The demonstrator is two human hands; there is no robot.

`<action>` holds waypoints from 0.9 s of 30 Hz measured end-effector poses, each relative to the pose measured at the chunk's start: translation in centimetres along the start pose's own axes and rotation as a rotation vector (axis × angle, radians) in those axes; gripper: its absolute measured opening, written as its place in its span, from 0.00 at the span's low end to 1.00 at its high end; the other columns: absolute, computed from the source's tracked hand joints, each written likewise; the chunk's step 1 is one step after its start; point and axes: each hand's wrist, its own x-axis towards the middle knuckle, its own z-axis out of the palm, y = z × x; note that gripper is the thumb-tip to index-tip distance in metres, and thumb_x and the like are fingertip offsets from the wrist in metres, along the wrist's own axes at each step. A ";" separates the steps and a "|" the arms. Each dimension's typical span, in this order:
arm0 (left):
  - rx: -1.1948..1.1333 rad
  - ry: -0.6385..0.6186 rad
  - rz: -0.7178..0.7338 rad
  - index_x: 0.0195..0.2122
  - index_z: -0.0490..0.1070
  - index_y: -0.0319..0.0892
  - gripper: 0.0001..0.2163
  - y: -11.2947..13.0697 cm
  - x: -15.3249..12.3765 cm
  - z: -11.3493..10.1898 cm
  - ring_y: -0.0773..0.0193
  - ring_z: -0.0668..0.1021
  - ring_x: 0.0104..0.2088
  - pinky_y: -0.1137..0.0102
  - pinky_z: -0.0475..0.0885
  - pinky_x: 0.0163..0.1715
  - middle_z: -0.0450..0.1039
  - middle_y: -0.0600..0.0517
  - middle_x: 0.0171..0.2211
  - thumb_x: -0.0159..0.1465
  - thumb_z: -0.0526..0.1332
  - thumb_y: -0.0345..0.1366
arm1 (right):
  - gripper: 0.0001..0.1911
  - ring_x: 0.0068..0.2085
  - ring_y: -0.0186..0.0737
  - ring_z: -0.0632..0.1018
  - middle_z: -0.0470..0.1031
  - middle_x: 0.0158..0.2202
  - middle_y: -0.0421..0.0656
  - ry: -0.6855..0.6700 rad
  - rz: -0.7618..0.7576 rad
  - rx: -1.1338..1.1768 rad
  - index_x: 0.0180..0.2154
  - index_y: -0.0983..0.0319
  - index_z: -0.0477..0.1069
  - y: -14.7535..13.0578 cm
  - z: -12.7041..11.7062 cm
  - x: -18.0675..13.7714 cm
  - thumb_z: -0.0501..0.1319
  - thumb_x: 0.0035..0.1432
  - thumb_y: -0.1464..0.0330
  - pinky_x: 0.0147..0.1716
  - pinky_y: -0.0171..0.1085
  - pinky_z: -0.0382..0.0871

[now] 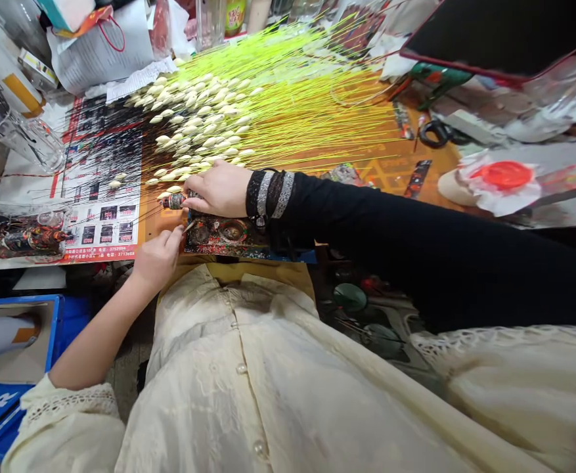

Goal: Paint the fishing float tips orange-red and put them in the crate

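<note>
My right hand [221,188], in a black sleeve, is closed over a paint-spattered cylindrical tool [173,201] that points left near the table's front edge. Lower and to its left, my left hand [156,257] pinches something small and thin; its tip [188,227] shows beyond the fingers. Just beyond my right hand lie many cream oval-bodied fishing floats [209,128], with yellow-green tips [317,105] stretching right and thin black stems [105,144] to the left. Below my right hand sits a paint-crusted block [219,235] with round hollows.
A second paint-smeared device [26,235] stands at the left over a printed sheet [113,226]. A glass mug [31,141] is behind it. To the right are black scissors [433,133], a red-stained cup [504,176] and a dark screen [504,33]. Blue boxes [73,328] stand lower left.
</note>
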 end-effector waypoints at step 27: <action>0.245 0.209 0.325 0.45 0.71 0.42 0.12 2.7 -0.4 1.1 0.62 0.70 0.29 0.65 0.64 0.27 0.76 0.44 0.44 0.69 0.48 0.29 | 0.26 0.45 0.49 0.75 0.76 0.45 0.53 0.030 -0.004 -0.032 0.52 0.66 0.65 0.1 0.6 0.3 0.43 0.70 0.53 0.43 0.43 0.52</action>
